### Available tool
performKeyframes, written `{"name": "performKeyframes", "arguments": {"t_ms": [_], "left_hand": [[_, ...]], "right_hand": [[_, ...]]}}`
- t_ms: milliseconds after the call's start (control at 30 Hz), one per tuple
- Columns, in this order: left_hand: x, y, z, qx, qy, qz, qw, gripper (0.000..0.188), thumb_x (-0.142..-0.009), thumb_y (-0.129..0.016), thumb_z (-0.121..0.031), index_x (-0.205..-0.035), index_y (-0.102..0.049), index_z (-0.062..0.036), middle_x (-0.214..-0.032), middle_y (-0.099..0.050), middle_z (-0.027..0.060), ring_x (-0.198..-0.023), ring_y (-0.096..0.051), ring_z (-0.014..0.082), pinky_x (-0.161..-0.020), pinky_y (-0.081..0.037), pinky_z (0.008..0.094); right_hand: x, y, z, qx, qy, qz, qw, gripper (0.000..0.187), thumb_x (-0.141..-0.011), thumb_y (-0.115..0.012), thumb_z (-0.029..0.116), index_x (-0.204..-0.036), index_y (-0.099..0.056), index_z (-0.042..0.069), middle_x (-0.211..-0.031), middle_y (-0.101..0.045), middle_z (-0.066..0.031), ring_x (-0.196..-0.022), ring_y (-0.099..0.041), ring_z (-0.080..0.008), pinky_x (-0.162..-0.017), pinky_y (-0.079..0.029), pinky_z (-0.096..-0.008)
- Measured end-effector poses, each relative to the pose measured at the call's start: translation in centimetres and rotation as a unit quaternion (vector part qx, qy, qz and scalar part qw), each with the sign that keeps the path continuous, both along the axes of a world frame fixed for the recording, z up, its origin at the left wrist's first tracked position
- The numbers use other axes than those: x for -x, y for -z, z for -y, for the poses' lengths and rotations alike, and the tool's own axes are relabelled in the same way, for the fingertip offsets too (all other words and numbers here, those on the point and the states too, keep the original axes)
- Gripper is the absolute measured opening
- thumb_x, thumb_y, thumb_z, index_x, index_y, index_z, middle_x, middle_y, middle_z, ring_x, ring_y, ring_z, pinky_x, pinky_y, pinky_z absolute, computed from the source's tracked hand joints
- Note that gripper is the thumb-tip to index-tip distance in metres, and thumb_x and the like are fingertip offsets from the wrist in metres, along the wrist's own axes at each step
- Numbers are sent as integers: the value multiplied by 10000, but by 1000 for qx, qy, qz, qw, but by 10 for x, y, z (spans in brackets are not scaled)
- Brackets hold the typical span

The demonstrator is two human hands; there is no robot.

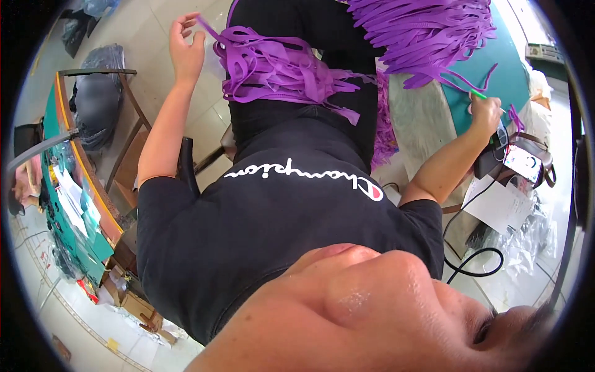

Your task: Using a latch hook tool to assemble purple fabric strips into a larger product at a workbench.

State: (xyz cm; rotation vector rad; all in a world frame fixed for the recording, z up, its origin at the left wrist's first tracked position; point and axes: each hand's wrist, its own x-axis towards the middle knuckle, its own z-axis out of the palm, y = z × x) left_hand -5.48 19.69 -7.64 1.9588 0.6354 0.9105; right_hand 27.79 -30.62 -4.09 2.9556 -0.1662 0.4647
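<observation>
A loose heap of purple strips lies across my lap on black trousers. My left hand is raised beyond the heap's left side, its fingertips at the end of one strip that stretches up from it. At the right, my right hand is closed around a small tool with a bright green end; its working part is hidden. A bigger bundle of purple strips lies on the green tabletop, and a few strands from it trail close to my right hand.
A phone with a lit screen, a dark bag, white paper and a black cable lie beyond my right forearm. On the left stand a wood-edged green table with papers and a black plastic-wrapped bundle.
</observation>
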Motion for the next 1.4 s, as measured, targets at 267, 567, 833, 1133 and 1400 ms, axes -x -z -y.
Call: {"name": "performKeyframes", "arguments": {"t_ms": [267, 567, 833, 1133, 1400], "left_hand": [[-4, -27, 41, -336, 164, -128, 919, 154, -794, -667, -114, -938, -640, -66, -950, -629, 73, -937, -581, 238, -856, -427, 341], [-17, -37, 22, -96, 177, -128, 971, 154, -864, -606, -134, -951, -603, -7, -886, -648, 84, -868, -607, 181, -802, -461, 293], [-10, -33, 0, 81, 263, -172, 946, 189, -897, -578, -208, -960, -584, -29, -848, -569, -18, -860, -514, 83, -804, -407, 250], [-43, -68, 0, 189, 310, -134, 922, 251, -891, -478, -202, -952, -613, 1, -847, -637, 66, -860, -584, 151, -789, -427, 265], [-51, -72, 25, 324, 302, -116, 889, 278, -931, -422, -219, -942, -609, -14, -806, -613, 22, -751, -596, 118, -692, -456, 223]], "right_hand": [[150, -20, -202, -370, -635, -41, 677, 106, -779, -660, 93, -814, -609, 6, -875, -635, -135, -796, -606, -303, -720, -480, -355], [190, 35, -331, -399, -711, 11, 579, 245, -746, -703, 79, -730, -463, 32, -825, -610, -110, -753, -575, -318, -671, -476, -361], [169, 29, -310, -614, -587, -171, 499, 300, -811, -634, 25, -654, -379, 9, -710, -624, -143, -658, -629, -212, -587, -463, -270], [174, 1, -309, -658, -588, -81, 463, 33, -796, -495, -51, -798, -483, -21, -807, -614, -148, -682, -568, -153, -660, -467, -254], [191, -4, -291, -567, -571, -16, 593, 243, -743, -731, 57, -733, -492, 14, -712, -616, -128, -625, -609, -200, -567, -470, -262]]}}
